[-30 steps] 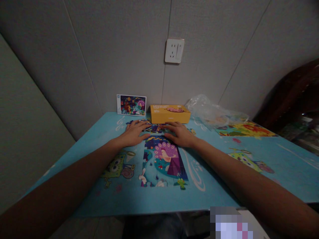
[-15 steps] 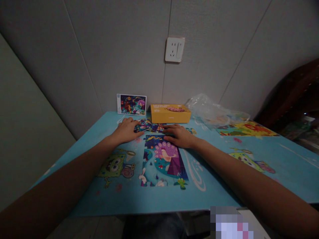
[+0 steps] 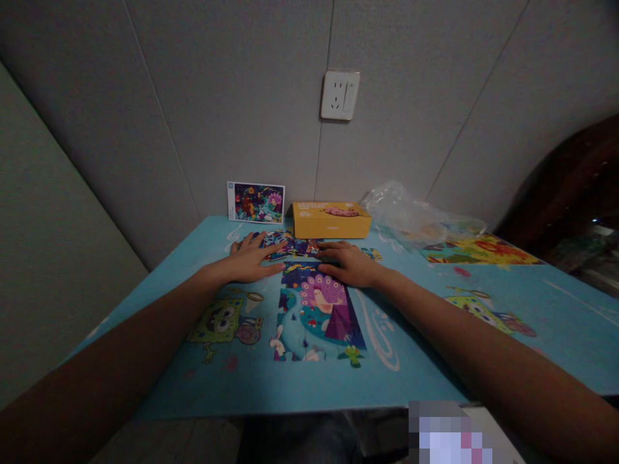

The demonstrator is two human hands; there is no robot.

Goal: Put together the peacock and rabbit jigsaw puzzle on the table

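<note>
A partly joined jigsaw puzzle [image 3: 316, 316] with a pink peacock, a blue dinosaur and a white rabbit lies flat in front of me. Beyond its far edge is a heap of loose puzzle pieces [image 3: 285, 245]. My left hand [image 3: 249, 259] rests with fingers spread at the left side of the heap, its thumb by the puzzle's top left corner. On the other side my right hand [image 3: 351, 263] lies with fingers stretched over the right end of the pieces, its thumb at the puzzle's top right edge. Neither hand grips a piece that I can see.
A picture card [image 3: 256, 203] leans on the wall beside a yellow box [image 3: 331, 222]. Right of the box lies a clear plastic bag [image 3: 411, 216], near another colourful puzzle [image 3: 483, 250]. A few pieces [image 3: 372, 254] sit beyond my right hand. A socket [image 3: 340, 95] is on the wall.
My left hand has opened, its fingers spreading and its thumb moving right towards the puzzle's corner. The right hand and the joined puzzle have stayed in place.
</note>
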